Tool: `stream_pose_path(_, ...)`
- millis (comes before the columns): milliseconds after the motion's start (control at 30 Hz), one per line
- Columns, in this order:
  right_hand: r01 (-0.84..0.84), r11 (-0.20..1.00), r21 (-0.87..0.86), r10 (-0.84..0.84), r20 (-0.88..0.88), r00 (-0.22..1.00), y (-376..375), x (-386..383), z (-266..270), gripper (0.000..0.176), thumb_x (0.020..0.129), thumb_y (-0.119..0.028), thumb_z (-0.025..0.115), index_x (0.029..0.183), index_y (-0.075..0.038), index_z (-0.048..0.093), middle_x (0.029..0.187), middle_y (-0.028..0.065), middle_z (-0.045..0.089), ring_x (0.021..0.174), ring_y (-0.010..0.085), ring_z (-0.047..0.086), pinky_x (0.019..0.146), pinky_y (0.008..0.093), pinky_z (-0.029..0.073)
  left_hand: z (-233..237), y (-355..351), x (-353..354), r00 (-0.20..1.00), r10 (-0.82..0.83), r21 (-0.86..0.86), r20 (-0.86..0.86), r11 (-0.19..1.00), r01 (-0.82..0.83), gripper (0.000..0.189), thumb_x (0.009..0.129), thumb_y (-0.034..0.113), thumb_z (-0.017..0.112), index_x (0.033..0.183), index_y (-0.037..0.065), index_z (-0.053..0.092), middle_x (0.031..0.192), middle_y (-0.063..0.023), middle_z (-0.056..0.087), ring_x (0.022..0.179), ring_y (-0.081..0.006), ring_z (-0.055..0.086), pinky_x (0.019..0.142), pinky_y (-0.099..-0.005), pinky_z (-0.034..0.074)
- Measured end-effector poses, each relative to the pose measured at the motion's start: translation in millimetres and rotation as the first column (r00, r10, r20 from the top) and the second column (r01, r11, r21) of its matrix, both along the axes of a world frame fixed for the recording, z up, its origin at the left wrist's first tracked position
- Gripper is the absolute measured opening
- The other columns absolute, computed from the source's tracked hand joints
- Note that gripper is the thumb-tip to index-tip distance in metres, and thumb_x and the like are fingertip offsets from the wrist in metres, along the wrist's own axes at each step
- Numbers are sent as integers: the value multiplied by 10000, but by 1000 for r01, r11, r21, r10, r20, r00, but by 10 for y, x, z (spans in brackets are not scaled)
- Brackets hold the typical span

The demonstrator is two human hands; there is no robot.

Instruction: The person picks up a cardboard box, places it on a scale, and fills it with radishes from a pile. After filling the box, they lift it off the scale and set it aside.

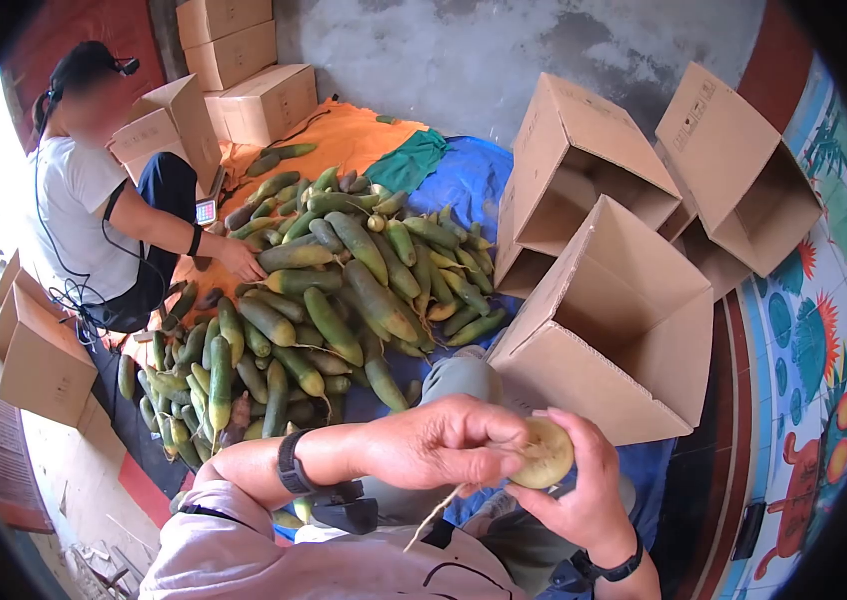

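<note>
My right hand (pixel 589 490) grips a long green vegetable end-on, so I see only its pale round cut end (pixel 544 455). My left hand (pixel 444 440) is closed at that cut end, fingers pinching its rim, and a thin pale fibre (pixel 434 518) trails down from it. A black band sits on each of my wrists. A big heap of the same long green vegetables (pixel 334 290) lies on the floor cloths in front of my knee.
Open cardboard boxes lie tipped on the right (pixel 624 330), (pixel 584 160), (pixel 744 170). Closed boxes are stacked at the back wall (pixel 244 70). Another person in a white shirt (pixel 84 210) sits at the left, one hand on the heap, with a box (pixel 39 350) beside them.
</note>
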State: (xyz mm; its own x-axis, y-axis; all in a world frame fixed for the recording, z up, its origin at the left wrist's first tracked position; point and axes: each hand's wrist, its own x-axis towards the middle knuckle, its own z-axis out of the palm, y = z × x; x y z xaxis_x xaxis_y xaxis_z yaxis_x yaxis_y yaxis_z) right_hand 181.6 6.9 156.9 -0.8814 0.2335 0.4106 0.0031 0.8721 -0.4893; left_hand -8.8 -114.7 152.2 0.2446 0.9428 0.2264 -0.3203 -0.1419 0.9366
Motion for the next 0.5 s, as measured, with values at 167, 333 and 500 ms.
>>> stream_pose_path(167,174,978,111,-163,-99,982,170,173,107,703,590,-97,796,1204,-20,461,1076,177,606,948,334,610,839,393,484,-37,38,-51,997,46,96,-66,995,-39,299,967,296,486,1011,5,544,779,-31,580,723,-112,559,684,-264,441)
stream_pose_path(333,410,848,-337,-517,-349,782,735,395,260,726,666,-75,682,1313,1,360,1236,146,468,1117,237,506,974,365,421,-664,-30,-454,864,416,-78,-286,888,-453,360,963,341,503,1071,1,550,846,-45,607,808,-119,586,769,-276,467)
stream_pose_path(500,507,773,-381,-601,-181,779,1561,417,306,647,692,-3,650,1288,-32,398,1125,88,495,1017,182,519,910,301,424,-1955,-379,-981,387,434,-51,-813,610,-791,216,869,240,594,935,35,604,757,-115,631,705,-246,618,692,-323,501)
